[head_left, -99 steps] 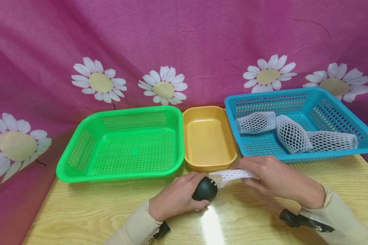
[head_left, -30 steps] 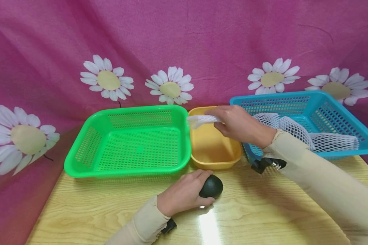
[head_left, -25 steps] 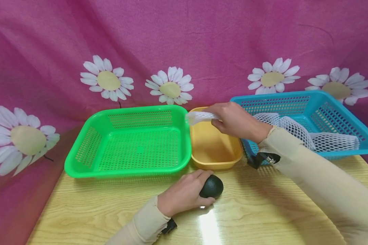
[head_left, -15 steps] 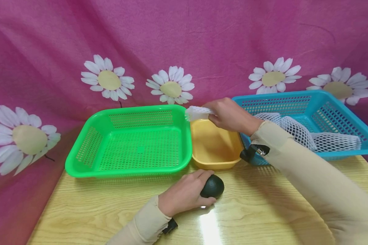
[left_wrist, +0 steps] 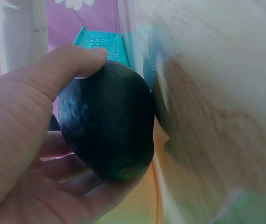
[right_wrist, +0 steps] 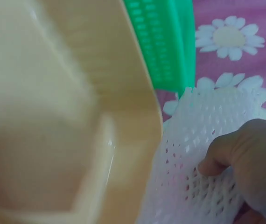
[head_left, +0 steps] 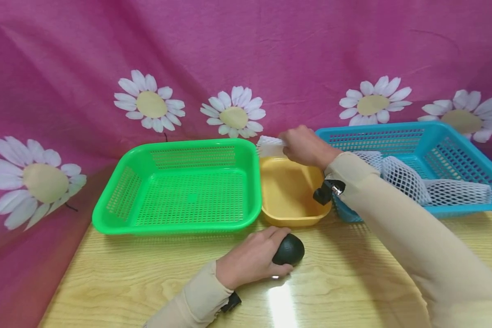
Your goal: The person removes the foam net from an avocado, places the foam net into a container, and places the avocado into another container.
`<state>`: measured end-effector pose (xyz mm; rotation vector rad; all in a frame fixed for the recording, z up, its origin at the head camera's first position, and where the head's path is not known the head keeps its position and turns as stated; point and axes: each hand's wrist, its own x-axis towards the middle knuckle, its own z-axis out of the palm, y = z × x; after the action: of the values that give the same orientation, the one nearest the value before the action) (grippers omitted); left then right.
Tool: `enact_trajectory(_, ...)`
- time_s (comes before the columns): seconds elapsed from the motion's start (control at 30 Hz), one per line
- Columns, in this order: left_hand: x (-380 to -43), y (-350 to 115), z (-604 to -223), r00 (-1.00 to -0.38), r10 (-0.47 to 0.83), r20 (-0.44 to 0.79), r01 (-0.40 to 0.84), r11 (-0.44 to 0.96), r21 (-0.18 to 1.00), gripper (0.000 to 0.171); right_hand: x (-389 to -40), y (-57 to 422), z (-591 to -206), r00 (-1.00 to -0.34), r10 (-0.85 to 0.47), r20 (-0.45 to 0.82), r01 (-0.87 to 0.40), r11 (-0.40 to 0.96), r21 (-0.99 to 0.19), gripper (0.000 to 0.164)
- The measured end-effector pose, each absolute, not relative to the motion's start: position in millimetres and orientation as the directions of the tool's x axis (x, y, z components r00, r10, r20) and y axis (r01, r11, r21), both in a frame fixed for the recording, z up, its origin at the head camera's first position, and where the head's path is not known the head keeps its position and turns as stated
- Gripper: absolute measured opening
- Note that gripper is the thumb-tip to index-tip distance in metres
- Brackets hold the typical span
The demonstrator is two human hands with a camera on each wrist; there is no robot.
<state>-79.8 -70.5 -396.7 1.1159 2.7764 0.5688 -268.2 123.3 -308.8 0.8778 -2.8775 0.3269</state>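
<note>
Gripping with the left hand (head_left: 252, 256) a dark fruit (head_left: 290, 250) on the wooden table (head_left: 344, 282), just in front of the yellow tray (head_left: 289, 191) — with fingers curled around it. Pinching with the right hand (head_left: 306, 146) a white foam net (head_left: 269, 147) at the back rim of this tray — between the green basket (head_left: 176, 228) and the blue basket (head_left: 467, 209).

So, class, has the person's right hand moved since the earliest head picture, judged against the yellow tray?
Yes, away from the person: the right hand was beside the near right corner of the yellow tray; now it is at the far end.
</note>
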Motion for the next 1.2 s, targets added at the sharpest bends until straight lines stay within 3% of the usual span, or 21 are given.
enact_trajectory(0.17,-80,-71,-397,-0.724,0.688,0.056,0.655,0.658,0.372,0.07,-276,125,-314,-0.845,-0.515,0.143,-0.534,0.827,-0.176,0.007)
enact_trajectory(0.57,-81,-71,-397,-0.725,0.687,0.05,0.653,0.664,0.364,0.071,-286,117,-327,-0.883,-0.47,0.016,-0.467,0.873,-0.141,0.018)
enact_trajectory(0.83,-83,-71,-398,-0.718,0.693,0.059,0.664,0.657,0.358,0.07,-294,115,-337,-0.901,-0.433,-0.032,-0.427,0.897,-0.11,0.016)
enact_trajectory(1.2,-82,-71,-399,-0.713,0.698,0.066,0.673,0.655,0.342,0.071,-299,112,-344,-0.893,-0.431,-0.129,-0.424,0.902,-0.078,0.019)
